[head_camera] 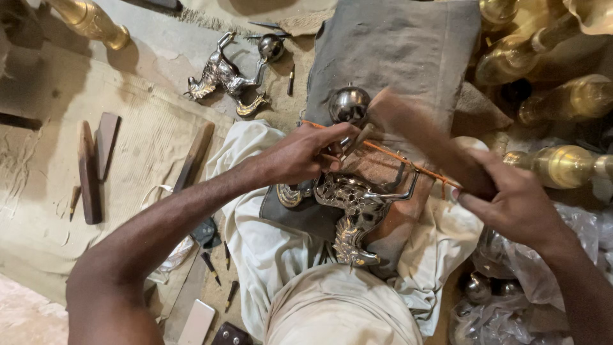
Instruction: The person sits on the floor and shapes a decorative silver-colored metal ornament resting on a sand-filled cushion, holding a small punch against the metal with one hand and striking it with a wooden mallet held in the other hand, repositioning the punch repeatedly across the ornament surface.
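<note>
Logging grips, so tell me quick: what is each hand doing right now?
Left hand: closed on a thin punch set against the metal figure.
Right hand: closed on a blurred wooden mallet.

A silvery metal animal figure (pixel 357 211) with scaled relief lies on a brown pad across the person's lap, near the scene's centre, its thin curved parts pointing right. A small chisel (pixel 357 142) stands tilted against its far end. A blurred wooden mallet (pixel 424 137) hangs above, to the right.
</note>
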The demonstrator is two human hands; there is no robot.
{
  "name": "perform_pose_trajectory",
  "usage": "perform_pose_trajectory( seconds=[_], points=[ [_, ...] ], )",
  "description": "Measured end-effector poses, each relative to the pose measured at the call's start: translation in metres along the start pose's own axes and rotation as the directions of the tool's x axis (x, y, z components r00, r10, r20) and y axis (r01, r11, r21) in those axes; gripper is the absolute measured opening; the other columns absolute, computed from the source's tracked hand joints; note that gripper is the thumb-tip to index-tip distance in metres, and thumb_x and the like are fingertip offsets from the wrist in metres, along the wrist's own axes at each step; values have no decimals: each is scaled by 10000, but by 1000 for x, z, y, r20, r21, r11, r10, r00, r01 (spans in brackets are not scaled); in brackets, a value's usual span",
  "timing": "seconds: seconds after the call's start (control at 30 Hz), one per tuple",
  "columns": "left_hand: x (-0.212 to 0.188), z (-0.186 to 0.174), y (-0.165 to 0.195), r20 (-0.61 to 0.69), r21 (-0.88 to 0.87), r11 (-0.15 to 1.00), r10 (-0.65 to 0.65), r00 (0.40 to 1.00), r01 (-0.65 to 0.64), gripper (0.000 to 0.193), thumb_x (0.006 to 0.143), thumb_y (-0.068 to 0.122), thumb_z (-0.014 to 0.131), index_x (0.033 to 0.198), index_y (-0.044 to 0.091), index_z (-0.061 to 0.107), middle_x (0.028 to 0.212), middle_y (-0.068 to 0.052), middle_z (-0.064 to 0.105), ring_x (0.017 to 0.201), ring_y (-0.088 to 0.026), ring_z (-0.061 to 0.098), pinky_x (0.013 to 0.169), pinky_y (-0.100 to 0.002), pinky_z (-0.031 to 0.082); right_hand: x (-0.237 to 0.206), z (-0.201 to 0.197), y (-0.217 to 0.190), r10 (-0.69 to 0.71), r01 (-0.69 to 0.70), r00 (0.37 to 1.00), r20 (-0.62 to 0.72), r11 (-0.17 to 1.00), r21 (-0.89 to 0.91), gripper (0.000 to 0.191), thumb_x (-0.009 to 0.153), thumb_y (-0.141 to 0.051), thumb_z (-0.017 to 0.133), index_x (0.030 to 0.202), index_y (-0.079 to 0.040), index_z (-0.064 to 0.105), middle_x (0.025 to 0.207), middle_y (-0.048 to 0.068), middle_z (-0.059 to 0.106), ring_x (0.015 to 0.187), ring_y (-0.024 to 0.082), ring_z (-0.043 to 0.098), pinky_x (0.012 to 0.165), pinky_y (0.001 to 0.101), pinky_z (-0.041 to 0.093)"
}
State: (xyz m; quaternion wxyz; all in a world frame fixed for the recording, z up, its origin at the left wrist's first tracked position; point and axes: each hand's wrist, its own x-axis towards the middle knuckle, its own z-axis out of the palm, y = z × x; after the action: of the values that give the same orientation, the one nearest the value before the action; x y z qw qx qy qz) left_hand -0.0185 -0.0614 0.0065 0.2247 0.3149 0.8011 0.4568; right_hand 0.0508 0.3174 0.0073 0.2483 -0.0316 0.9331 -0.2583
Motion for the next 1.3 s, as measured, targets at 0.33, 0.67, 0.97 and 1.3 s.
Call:
perform_pose_trajectory(
  seconds=[0.33,0.67,0.97,1.3],
  points=[
    [-4,5,-2,-96,17,1000,16,995,-14,515,836,-1,753,1297,80,538,767,-87,657,702,-210,663,634,-389,505,9,-20,-14,-108,104,992,-63,993,-60,797,802,-265,831,1488,-115,455,982,197,742,795,280,766,746,403,644],
    [-46,24,-9,-174,-366,930,-50,984,-17,681,919,24,741,1525,152,460,949,-50,749,863,-133,721,779,-337,611,-22,-9,-21,-218,209,927,-306,976,-64,692,765,-159,796,1420,-107,578,977,172,730,849,285,747,752,422,587],
    [-61,38,-4,-96,159,955,269,958,-251,644,910,-38,679,1483,210,521,1101,-72,723,859,-264,714,697,-398,558,-22,9,-5,-626,367,635,-453,760,-536,596,850,-94,842,1410,-79,639,987,137,694,855,286,698,754,413,571],
    [-59,34,-2,-13,290,897,353,936,-334,803,741,-66,710,1481,188,528,1103,-92,676,977,-354,691,765,-470,552,-30,11,-9,-778,553,472,-413,627,-549,387,981,-101,767,1291,0,559,1084,162,664,845,292,670,750,432,566]
  ],
)
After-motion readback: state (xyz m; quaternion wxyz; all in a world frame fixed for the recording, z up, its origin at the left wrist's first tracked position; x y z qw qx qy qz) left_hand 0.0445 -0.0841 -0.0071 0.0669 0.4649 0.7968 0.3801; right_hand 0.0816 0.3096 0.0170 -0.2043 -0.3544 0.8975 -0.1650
